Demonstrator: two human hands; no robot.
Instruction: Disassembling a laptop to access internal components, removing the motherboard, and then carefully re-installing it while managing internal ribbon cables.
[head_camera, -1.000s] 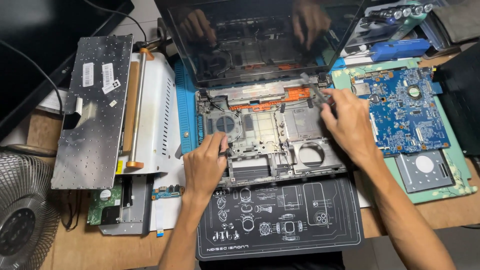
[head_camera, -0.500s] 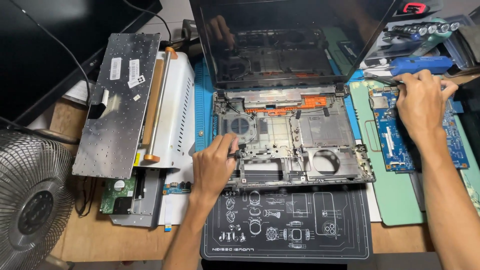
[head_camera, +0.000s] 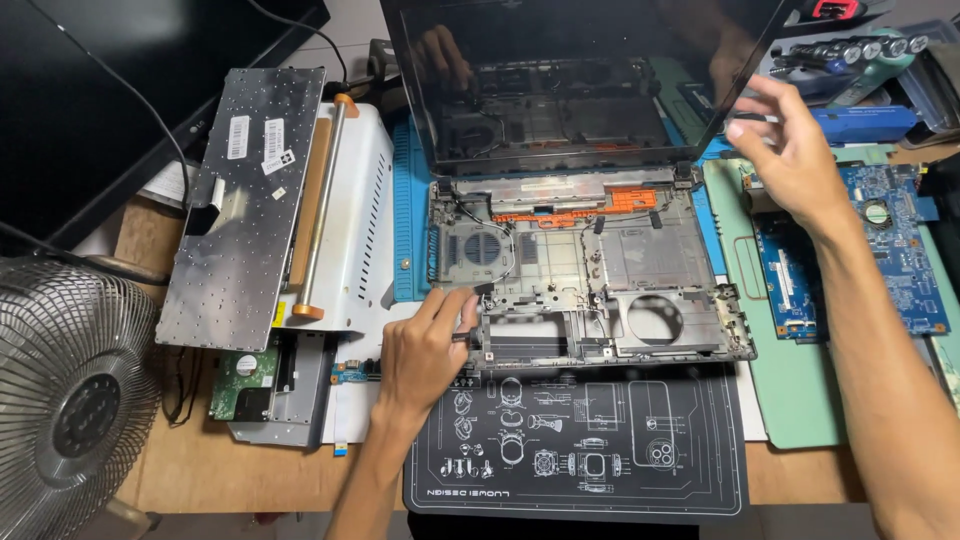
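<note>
An opened laptop base (head_camera: 600, 260), stripped to its grey frame with the fan housing at its left, lies in the middle with its dark screen (head_camera: 570, 80) tilted up behind. My left hand (head_camera: 430, 345) grips the base's front-left corner, fingers curled on the edge. Raised near the screen's right edge is my right hand (head_camera: 790, 150), thumb and forefinger pinched and the other fingers spread. Whether something small sits in the pinch is unclear. Under my right forearm a blue circuit board (head_camera: 900, 270) lies on a green mat (head_camera: 790, 400).
A black printed mat (head_camera: 600, 450) lies in front of the laptop. Left stand an upturned keyboard (head_camera: 240, 200) on a white machine (head_camera: 360, 200), a bare drive (head_camera: 240, 385), a wire-caged fan (head_camera: 70, 400) and a black monitor (head_camera: 80, 90). Screwdriver bits (head_camera: 860, 50) sit back right.
My right hand left the laptop's rear right, went out over the blue board, and is now lifted up beside the screen's edge. My left hand stayed at the front-left corner.
</note>
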